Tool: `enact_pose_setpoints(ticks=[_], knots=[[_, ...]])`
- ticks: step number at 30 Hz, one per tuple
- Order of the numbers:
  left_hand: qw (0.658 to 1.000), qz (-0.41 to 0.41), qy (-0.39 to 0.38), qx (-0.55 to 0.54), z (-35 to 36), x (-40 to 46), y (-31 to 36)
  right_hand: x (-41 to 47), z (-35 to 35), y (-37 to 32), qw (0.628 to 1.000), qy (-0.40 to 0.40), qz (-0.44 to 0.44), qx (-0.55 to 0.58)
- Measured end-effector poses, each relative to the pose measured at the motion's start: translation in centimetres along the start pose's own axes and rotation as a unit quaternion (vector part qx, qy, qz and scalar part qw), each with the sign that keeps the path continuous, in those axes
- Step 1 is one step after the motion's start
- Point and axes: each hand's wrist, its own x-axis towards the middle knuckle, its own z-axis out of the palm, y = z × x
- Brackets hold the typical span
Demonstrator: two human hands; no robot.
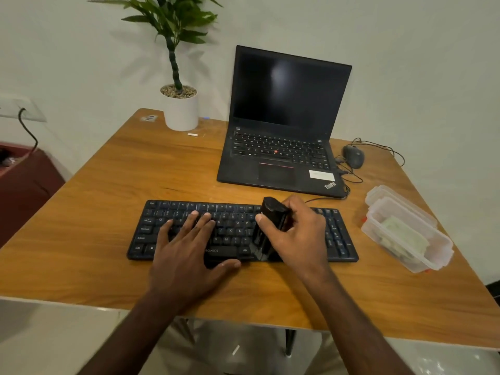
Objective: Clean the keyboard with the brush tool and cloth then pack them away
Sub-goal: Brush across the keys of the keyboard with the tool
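Note:
A black keyboard (pixel 339 239) lies across the middle of the wooden table (pixel 108 190). My left hand (pixel 189 244) rests flat on its left half, fingers straight and spread over the keys. My right hand (pixel 295 234) grips a black brush tool (pixel 270 212), whose lower end touches the keys near the keyboard's front edge. To the right stands a clear plastic container (pixel 433 253) with a pale green cloth (pixel 405 236) inside; its lid (pixel 378 193) sits just behind it.
An open black laptop (pixel 286 123) stands behind the keyboard. A corded mouse (pixel 353 156) lies to its right. A potted plant (pixel 180 106) in a white pot stands at the back left. The table's near edge runs below my wrists.

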Motion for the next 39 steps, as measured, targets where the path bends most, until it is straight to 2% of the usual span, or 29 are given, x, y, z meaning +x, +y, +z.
enact_pose_setpoints(ticks=[3,6,14,21,24,27,30,35,39], knots=[[1.000,0.004,0.004,-0.014,-0.2,-0.1,0.0,0.7,-0.8,0.3,0.996,0.028,0.016,0.077],[1.000,0.001,0.006,-0.023,-0.7,-0.2,-1.1,3.5,-1.1,0.7,0.994,0.031,-0.005,0.103],[0.999,-0.037,0.011,-0.036,-2.0,-0.7,-4.2,5.9,3.0,0.4,0.982,-0.149,-0.085,0.084],[0.999,-0.033,0.007,-0.033,-1.7,-0.6,-4.2,2.1,0.6,0.4,0.945,-0.239,-0.075,0.211],[0.999,-0.033,0.000,-0.028,-1.8,-0.6,-4.0,3.0,0.2,0.0,0.951,-0.189,-0.050,0.239],[0.999,-0.032,0.002,-0.037,-1.9,-0.6,-4.1,5.0,1.5,-0.2,0.974,-0.117,-0.054,0.188],[0.998,-0.032,0.002,-0.048,-2.0,-0.8,-4.3,5.2,3.3,-0.3,0.978,-0.136,-0.077,0.139],[0.998,-0.044,-0.003,-0.053,-2.0,-1.0,-4.4,3.9,4.3,-0.9,0.949,-0.216,-0.054,0.225],[0.996,-0.035,-0.015,-0.078,-2.4,-0.9,-5.0,6.0,5.3,-1.7,0.967,-0.148,-0.079,0.190]])
